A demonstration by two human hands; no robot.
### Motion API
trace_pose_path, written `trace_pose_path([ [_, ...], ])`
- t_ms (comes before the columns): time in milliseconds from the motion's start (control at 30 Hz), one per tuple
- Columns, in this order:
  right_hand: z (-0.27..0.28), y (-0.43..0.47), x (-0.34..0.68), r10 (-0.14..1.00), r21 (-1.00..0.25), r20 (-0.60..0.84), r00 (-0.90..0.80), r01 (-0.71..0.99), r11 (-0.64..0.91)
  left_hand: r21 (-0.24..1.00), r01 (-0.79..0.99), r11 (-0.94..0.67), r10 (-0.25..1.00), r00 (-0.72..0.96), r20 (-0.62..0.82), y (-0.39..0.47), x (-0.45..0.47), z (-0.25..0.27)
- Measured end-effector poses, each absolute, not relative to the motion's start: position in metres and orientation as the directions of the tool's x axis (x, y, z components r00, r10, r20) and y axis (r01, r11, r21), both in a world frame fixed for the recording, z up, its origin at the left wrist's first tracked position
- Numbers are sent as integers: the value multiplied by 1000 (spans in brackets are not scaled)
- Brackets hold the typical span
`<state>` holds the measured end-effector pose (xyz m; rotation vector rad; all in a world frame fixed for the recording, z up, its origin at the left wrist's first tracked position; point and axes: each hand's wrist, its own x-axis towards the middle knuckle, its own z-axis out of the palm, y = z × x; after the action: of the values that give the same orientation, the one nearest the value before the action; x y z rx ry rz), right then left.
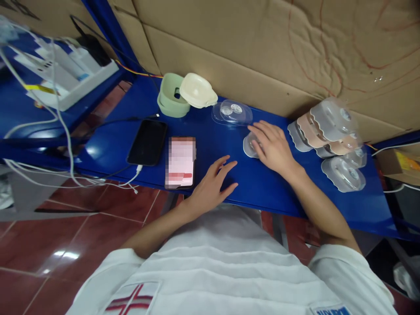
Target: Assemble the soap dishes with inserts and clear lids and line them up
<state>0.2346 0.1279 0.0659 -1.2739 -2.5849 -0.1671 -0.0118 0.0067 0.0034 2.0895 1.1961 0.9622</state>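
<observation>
My left hand [215, 183] hovers over the front edge of the blue table with its fingers apart and nothing in them. To its left lies a phone with a lit, blurred screen [180, 162]. My right hand [272, 146] is over a small whitish translucent container [249, 145], fingers spread and thumb apart; it covers the container's right part, and I cannot tell how firmly it touches. Just behind are clear plastic lids [236, 112] with round stickers, lying overlapped. Right of this hand stand stacked scallop-edged containers [331, 120] in grey and peach, with clear lids.
A green container [173, 96] and a cream one [197, 89] stand at the back, against a cardboard wall [229, 52]. A dark phone [147, 142] lies left, near white cables [65, 131]. Further left is a white tray [88, 83] holding white devices.
</observation>
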Motion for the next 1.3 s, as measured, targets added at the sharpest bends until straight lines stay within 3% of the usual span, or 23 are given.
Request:
trace_pose_path([
  [200,52,198,175,849,0,176,-498,862,506,715,513,-474,877,343,336,7,-12,1],
  [333,54,229,182,899,75,100,-426,904,420,698,513,-500,862,367,348,7,-13,0],
  [433,57,221,181,860,98,59,-506,861,499,678,530,-509,859,362,362,7,-12,0],
  [567,55,162,185,773,91,127,-621,784,615,615,596,-517,851,276,447,6,-10,0],
  [667,53,110,207,742,18,141,-655,752,659,555,650,-519,839,265,474,5,-6,-1],
  [867,49,73,249,761,-201,103,-641,736,647,505,706,-496,862,330,385,6,-2,-1],
  [967,43,89,249,815,-309,163,-557,755,578,498,704,-507,855,337,395,6,-2,1],
  [1133,42,107,248,847,-377,287,-448,760,530,480,703,-524,847,373,378,6,-4,3],
  [1300,47,68,279,875,-458,386,-292,763,457,464,705,-537,844,437,311,10,-4,2],
])
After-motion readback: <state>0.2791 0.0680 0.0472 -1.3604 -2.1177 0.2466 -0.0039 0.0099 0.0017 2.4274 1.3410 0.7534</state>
